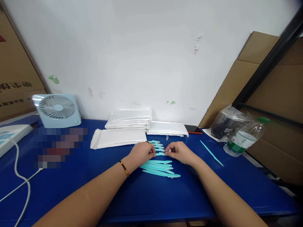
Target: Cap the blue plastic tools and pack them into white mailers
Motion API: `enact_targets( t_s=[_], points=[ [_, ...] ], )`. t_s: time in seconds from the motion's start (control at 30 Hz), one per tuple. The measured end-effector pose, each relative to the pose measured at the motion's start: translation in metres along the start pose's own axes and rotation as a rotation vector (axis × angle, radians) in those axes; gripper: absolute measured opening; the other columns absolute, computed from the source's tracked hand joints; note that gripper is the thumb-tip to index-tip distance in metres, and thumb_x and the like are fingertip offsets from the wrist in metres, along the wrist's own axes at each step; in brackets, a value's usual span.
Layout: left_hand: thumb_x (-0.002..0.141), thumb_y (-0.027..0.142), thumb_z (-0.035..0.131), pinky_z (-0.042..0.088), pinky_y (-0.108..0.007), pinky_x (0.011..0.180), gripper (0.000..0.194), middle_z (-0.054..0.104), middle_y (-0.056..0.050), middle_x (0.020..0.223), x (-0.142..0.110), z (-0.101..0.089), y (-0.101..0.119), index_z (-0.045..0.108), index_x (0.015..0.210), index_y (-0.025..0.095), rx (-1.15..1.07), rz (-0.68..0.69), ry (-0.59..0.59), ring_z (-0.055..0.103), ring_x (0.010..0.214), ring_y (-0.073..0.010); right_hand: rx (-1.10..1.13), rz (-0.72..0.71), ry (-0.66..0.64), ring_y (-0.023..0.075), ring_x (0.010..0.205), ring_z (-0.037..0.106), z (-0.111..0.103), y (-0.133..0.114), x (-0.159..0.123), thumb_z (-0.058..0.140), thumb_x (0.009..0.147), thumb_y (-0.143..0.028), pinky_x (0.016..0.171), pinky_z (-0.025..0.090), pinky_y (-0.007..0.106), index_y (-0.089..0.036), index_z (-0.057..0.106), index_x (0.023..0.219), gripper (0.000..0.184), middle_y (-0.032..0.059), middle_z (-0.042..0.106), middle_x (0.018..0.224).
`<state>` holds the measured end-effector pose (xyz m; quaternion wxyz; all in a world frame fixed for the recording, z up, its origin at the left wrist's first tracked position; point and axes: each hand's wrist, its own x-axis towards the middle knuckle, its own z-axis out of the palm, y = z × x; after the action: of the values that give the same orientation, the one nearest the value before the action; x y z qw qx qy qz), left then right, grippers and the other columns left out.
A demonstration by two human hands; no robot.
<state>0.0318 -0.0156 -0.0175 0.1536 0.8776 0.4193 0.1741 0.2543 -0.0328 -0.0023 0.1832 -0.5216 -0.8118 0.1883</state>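
Several slim turquoise eyebrow razors (163, 173) lie side by side in a column on the blue table, handles mostly pointing left. Midway along the column, my left hand (142, 152) has its fingers closed at the left part of one razor (160, 154). My right hand (179, 152) pinches the right end of that same razor. More razors (157, 144) lie just beyond the fingers, partly hidden by my left hand. A single eyebrow razor (211, 153) rests apart to the right, set at a slant.
White padded envelopes (120, 137) are stacked by the wall, with a phone (193, 129) beside them. A water bottle (246, 138) and a plastic bag (224, 124) stand at right. At left are a light-blue fan (58, 108), a white device (14, 134) and a cable (28, 192).
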Motion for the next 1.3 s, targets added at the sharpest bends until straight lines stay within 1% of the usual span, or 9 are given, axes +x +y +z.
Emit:
enact_targets(
  t_s=[0.27, 0.4, 0.5, 0.57, 0.63, 0.73, 0.9, 1.07, 1.3],
  points=[
    [0.078, 0.025, 0.058, 0.040, -0.025, 0.069, 0.009, 0.066, 0.000, 0.080, 0.003, -0.006, -0.001, 0.066, 0.076, 0.021, 0.143, 0.016, 0.017, 0.059, 0.074, -0.0155, -0.016, -0.076, 0.053, 0.0112, 0.062, 0.053, 0.003, 0.001, 0.005, 0.062, 0.074, -0.025, 0.057, 0.038, 0.022, -0.021, 0.071, 0.075, 0.010, 0.0007, 0.065, 0.075],
    [0.078, 0.030, 0.059, 0.041, -0.025, 0.072, 0.016, 0.066, -0.001, 0.090, -0.001, -0.014, 0.003, 0.067, 0.090, 0.022, 0.078, 0.037, 0.084, 0.058, 0.083, -0.0166, 0.026, -0.065, 0.038, 0.0128, 0.066, 0.056, -0.025, 0.008, -0.008, 0.061, 0.075, -0.027, 0.060, 0.040, 0.023, -0.020, 0.071, 0.078, 0.013, 0.0019, 0.067, 0.077],
    [0.075, 0.034, 0.061, 0.040, -0.021, 0.062, 0.015, 0.066, 0.002, 0.081, -0.005, -0.018, 0.008, 0.068, 0.083, 0.023, -0.071, 0.062, -0.050, 0.058, 0.071, -0.0126, 0.015, 0.005, -0.127, 0.0139, 0.064, 0.057, -0.051, 0.021, -0.025, 0.066, 0.069, -0.028, 0.057, 0.040, 0.022, -0.020, 0.072, 0.078, 0.014, 0.0019, 0.068, 0.074],
    [0.072, 0.033, 0.064, 0.038, -0.019, 0.055, 0.014, 0.066, 0.003, 0.077, -0.006, -0.019, 0.010, 0.069, 0.079, 0.023, -0.124, 0.063, -0.167, 0.057, 0.065, -0.0110, -0.032, 0.077, -0.225, 0.0140, 0.061, 0.057, -0.058, 0.029, -0.032, 0.071, 0.062, -0.027, 0.053, 0.039, 0.022, -0.020, 0.073, 0.078, 0.018, 0.0011, 0.067, 0.069],
    [0.072, 0.031, 0.063, 0.036, -0.019, 0.053, 0.013, 0.066, 0.002, 0.075, -0.006, -0.017, 0.009, 0.069, 0.078, 0.022, -0.138, 0.043, -0.213, 0.056, 0.063, -0.0105, -0.062, 0.113, -0.282, 0.0138, 0.058, 0.056, -0.057, 0.032, -0.033, 0.073, 0.057, -0.025, 0.051, 0.037, 0.021, -0.021, 0.073, 0.076, 0.020, 0.0003, 0.067, 0.065],
    [0.072, 0.028, 0.062, 0.036, -0.019, 0.054, 0.011, 0.066, 0.002, 0.072, -0.003, -0.014, 0.004, 0.069, 0.076, 0.022, -0.103, 0.026, -0.164, 0.056, 0.064, -0.0110, -0.040, 0.086, -0.301, 0.0132, 0.057, 0.056, -0.047, 0.027, -0.029, 0.071, 0.060, -0.027, 0.050, 0.037, 0.021, -0.020, 0.073, 0.074, 0.016, 0.0002, 0.067, 0.064],
    [0.071, 0.026, 0.062, 0.036, -0.019, 0.056, 0.008, 0.066, 0.003, 0.072, -0.001, -0.014, -0.001, 0.069, 0.074, 0.023, -0.070, 0.043, -0.110, 0.056, 0.065, -0.0111, 0.020, 0.000, -0.274, 0.0134, 0.061, 0.058, -0.033, 0.015, -0.022, 0.060, 0.073, -0.030, 0.055, 0.039, 0.021, -0.018, 0.071, 0.076, 0.017, 0.0014, 0.068, 0.071],
    [0.072, 0.027, 0.062, 0.036, -0.019, 0.056, 0.009, 0.066, 0.002, 0.072, -0.001, -0.014, -0.001, 0.070, 0.074, 0.023, -0.056, 0.037, -0.115, 0.056, 0.066, -0.0116, 0.044, 0.041, -0.192, 0.0135, 0.062, 0.059, -0.028, 0.017, -0.019, 0.065, 0.070, -0.032, 0.055, 0.040, 0.021, -0.019, 0.069, 0.080, 0.016, 0.0006, 0.067, 0.071],
    [0.072, 0.028, 0.062, 0.036, -0.020, 0.057, 0.009, 0.067, 0.002, 0.074, -0.001, -0.012, -0.001, 0.069, 0.075, 0.024, -0.024, 0.046, -0.107, 0.057, 0.067, -0.0124, 0.027, -0.040, -0.173, 0.0129, 0.063, 0.058, -0.015, 0.009, -0.012, 0.063, 0.073, -0.030, 0.055, 0.039, 0.021, -0.019, 0.071, 0.077, 0.014, 0.0013, 0.067, 0.071]
  ],
)
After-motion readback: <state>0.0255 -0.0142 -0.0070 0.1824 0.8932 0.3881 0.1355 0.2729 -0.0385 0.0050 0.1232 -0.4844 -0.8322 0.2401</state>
